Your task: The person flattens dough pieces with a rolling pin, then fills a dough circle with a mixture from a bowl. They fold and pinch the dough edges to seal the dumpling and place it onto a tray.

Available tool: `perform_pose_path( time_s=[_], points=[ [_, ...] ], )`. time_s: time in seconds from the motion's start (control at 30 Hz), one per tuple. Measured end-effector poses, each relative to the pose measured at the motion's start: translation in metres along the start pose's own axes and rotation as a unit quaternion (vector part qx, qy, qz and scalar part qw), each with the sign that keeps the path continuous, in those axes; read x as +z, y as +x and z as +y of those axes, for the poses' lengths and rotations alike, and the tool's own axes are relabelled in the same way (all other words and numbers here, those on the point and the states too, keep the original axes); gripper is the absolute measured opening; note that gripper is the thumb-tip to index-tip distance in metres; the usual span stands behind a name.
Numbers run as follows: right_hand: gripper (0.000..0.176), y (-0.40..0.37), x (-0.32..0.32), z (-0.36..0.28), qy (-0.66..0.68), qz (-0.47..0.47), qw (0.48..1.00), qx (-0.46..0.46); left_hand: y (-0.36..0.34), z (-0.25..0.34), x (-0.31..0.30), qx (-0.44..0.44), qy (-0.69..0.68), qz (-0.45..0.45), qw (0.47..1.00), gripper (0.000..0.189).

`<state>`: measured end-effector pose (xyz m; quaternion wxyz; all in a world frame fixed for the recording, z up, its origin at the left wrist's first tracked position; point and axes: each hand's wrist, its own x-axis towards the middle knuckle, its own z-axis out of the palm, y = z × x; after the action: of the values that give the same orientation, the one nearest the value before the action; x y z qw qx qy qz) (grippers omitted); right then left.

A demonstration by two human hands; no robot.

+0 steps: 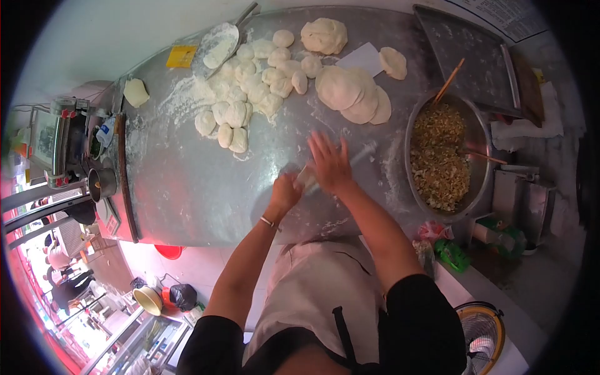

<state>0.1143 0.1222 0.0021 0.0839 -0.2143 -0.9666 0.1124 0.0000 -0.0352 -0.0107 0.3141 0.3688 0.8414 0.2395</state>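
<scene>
My left hand (pixel 286 191) is closed, its fingers at the edge of a small pale piece of dough (pixel 306 176) on the metal worktop (pixel 187 187). Close to its right, my right hand (pixel 330 164) lies flat with the fingers stretched out, its palm at the other side of that dough. A faint whitish streak (pixel 364 152) runs out beyond the right hand. Ahead of both hands are floured dough balls (pixel 256 87) in a cluster, and flat round wrappers (pixel 344 90) overlap in a stack.
A large steel bowl (pixel 481 162) of chopped filling (pixel 440 156) with wooden sticks stands at the right. Farther back are a big dough lump (pixel 324 35), a flour scoop (pixel 234 37) and a yellow packet (pixel 181 56). A long wooden rod (pixel 126 181) lies along the left edge.
</scene>
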Motion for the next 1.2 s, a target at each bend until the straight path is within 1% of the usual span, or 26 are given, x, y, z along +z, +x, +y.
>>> perform_pose_path(
  time_s=[0.03, 0.07, 0.13, 0.2, 0.23, 0.3, 0.33, 0.4, 0.43, 0.5, 0.6, 0.63, 0.7, 0.73, 0.77, 0.8, 0.83, 0.87, 0.9, 0.93, 0.97, 1.0, 1.03, 1.1, 1.13, 1.2],
  points=[
    [0.066, 0.024, 0.01, -0.003, -0.008, 0.049, 0.998, 0.028, 0.007, 0.002, 0.0, 0.004, 0.014, -0.003, 1.0, 0.032],
    [0.066, 0.037, 0.013, -0.006, -0.008, 0.05, 0.998, 0.03, 0.021, 0.013, -0.012, -0.041, 0.001, -0.031, 0.999, 0.028],
    [0.065, 0.059, 0.011, -0.01, -0.012, 0.062, 0.998, 0.03, 0.029, 0.011, -0.009, -0.021, 0.012, -0.017, 1.0, 0.026],
    [0.067, 0.015, 0.015, -0.004, 0.022, 0.007, 0.999, 0.047, 0.02, 0.004, -0.01, 0.011, 0.01, 0.005, 1.0, 0.025],
    [0.067, -0.031, 0.007, -0.002, 0.002, -0.045, 0.999, 0.024, 0.006, -0.015, 0.002, -0.003, -0.1, 0.027, 0.995, 0.026],
    [0.067, -0.103, -0.02, 0.009, 0.005, -0.116, 0.993, -0.008, -0.007, -0.059, 0.026, -0.024, -0.311, 0.062, 0.948, 0.028],
    [0.067, -0.119, -0.034, 0.011, 0.034, -0.148, 0.988, -0.024, -0.007, -0.048, 0.021, 0.017, -0.249, 0.021, 0.968, 0.028],
    [0.066, -0.085, -0.018, 0.004, 0.001, -0.111, 0.994, -0.023, -0.016, -0.02, 0.016, 0.09, -0.119, -0.07, 0.986, 0.027],
    [0.065, -0.047, -0.007, 0.004, -0.019, -0.085, 0.996, -0.024, -0.002, 0.001, 0.003, 0.058, -0.061, -0.081, 0.993, 0.027],
    [0.062, 0.023, 0.008, -0.006, -0.011, -0.002, 0.999, 0.053, 0.025, 0.033, -0.016, -0.017, 0.058, -0.109, 0.992, 0.026],
    [0.059, 0.061, 0.015, -0.008, -0.021, 0.045, 0.998, 0.037, 0.047, 0.032, -0.014, -0.016, 0.05, -0.074, 0.996, 0.027],
    [0.06, 0.048, 0.016, -0.007, -0.007, 0.036, 0.998, 0.043, 0.046, 0.02, -0.009, 0.007, 0.042, -0.032, 0.999, 0.025],
    [0.062, -0.034, 0.004, -0.003, 0.019, -0.03, 0.999, 0.038, 0.021, -0.006, 0.003, 0.051, 0.016, 0.042, 0.998, 0.024],
    [0.063, -0.08, -0.009, -0.001, 0.031, -0.072, 0.997, 0.024, 0.009, -0.018, -0.005, -0.049, -0.096, 0.019, 0.994, 0.029],
    [0.064, -0.122, -0.021, 0.003, 0.058, -0.071, 0.996, 0.015, -0.003, -0.026, -0.007, -0.068, -0.236, 0.005, 0.969, 0.03],
    [0.065, -0.138, -0.038, 0.002, 0.087, -0.074, 0.993, 0.003, -0.017, -0.029, -0.009, -0.089, -0.371, -0.009, 0.924, 0.031],
    [0.065, -0.134, -0.034, 0.001, 0.069, -0.071, 0.995, -0.007, -0.03, -0.031, -0.008, -0.114, -0.499, -0.024, 0.859, 0.032],
    [0.065, -0.117, -0.021, 0.002, 0.051, -0.066, 0.996, -0.015, -0.033, -0.028, 0.001, -0.089, -0.42, -0.031, 0.902, 0.03],
    [0.066, -0.084, -0.014, 0.003, 0.031, -0.056, 0.998, -0.025, -0.026, -0.013, -0.005, -0.045, -0.274, -0.053, 0.959, 0.028],
    [0.067, -0.046, -0.006, 0.001, -0.005, -0.032, 0.999, -0.01, -0.015, 0.003, -0.013, -0.002, -0.12, -0.075, 0.99, 0.027],
    [0.067, -0.01, 0.004, -0.006, -0.036, -0.01, 0.999, 0.007, -0.004, 0.01, -0.018, 0.038, 0.038, -0.1, 0.994, 0.025],
    [0.067, 0.023, 0.011, -0.01, -0.029, 0.024, 0.999, 0.037, 0.011, 0.011, -0.018, 0.06, 0.069, -0.048, 0.995, 0.021],
    [0.067, 0.043, 0.014, -0.008, -0.027, 0.061, 0.996, 0.064, 0.017, 0.01, -0.013, 0.059, 0.074, -0.056, 0.994, 0.022],
    [0.068, 0.04, 0.012, -0.007, 0.001, 0.049, 0.997, 0.06, 0.036, 0.006, -0.014, 0.061, 0.092, -0.059, 0.992, 0.025],
    [0.069, 0.029, 0.009, -0.009, 0.016, 0.04, 0.998, 0.055, 0.03, 0.01, -0.017, 0.048, 0.123, -0.079, 0.988, 0.029],
    [0.073, -0.039, -0.002, -0.007, 0.042, -0.01, 0.998, 0.039, 0.014, -0.004, -0.014, 0.049, 0.091, -0.072, 0.992, 0.028]
  ],
)
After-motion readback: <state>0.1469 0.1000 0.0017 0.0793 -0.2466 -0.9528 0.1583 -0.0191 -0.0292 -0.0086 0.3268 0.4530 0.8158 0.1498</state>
